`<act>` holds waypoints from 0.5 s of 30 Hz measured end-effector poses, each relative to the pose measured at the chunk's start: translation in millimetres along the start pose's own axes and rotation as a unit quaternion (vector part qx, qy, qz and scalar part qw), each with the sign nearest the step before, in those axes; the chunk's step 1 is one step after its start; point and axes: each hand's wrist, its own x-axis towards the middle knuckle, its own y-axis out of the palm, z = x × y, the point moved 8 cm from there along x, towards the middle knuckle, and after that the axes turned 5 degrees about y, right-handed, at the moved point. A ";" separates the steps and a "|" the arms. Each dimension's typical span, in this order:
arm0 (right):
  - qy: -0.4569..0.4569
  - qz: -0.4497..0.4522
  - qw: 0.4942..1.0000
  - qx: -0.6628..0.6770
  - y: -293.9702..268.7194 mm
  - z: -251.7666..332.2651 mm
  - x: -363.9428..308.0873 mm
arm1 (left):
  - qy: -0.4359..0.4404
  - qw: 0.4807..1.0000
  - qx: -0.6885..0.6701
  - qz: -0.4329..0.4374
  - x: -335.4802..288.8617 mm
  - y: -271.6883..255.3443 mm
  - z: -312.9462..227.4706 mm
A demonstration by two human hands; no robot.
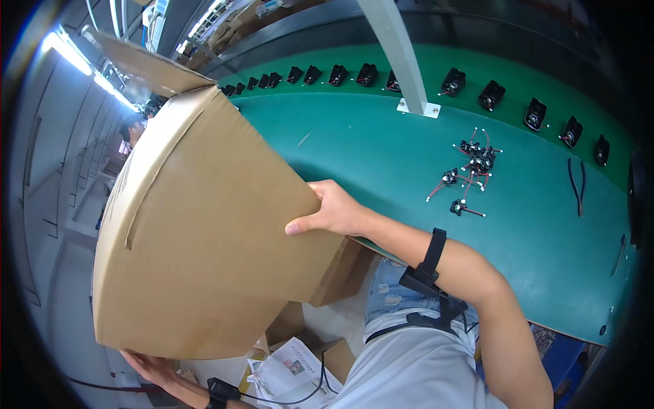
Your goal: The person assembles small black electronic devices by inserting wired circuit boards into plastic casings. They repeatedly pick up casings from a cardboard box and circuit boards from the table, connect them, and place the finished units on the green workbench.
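A large brown cardboard box [204, 232] fills the left side of the view, tilted, with a top flap [146, 61] standing open. My right hand [327, 210] grips its right side, thumb flat on the near face and the other fingers round the edge. Under the box's lower left edge, my left hand [150, 368] supports it, its fingers partly hidden behind the cardboard. To the right, several small black parts with red and black wires [477, 162] lie in a loose cluster on the green table [368, 153].
A row of black housings [492, 95] runs along a darker green strip at the back. A grey metal post [402, 61] stands on the table. Pliers [579, 187] lie at the right. Below, another open carton [340, 358] and printed sheets [289, 368] sit near my legs.
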 end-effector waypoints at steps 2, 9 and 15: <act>-0.008 -0.004 1.000 0.024 -5.6 -0.6 1.1 | -0.004 1.000 -0.001 0.024 10.8 19.2 -2.9; -0.017 -0.026 0.998 0.060 -20.8 -3.8 5.0 | -0.014 1.000 0.004 0.026 17.5 117.8 -29.0; -0.022 -0.025 0.994 0.102 -28.0 2.9 4.8 | 0.032 0.996 0.057 0.063 29.0 150.2 -53.3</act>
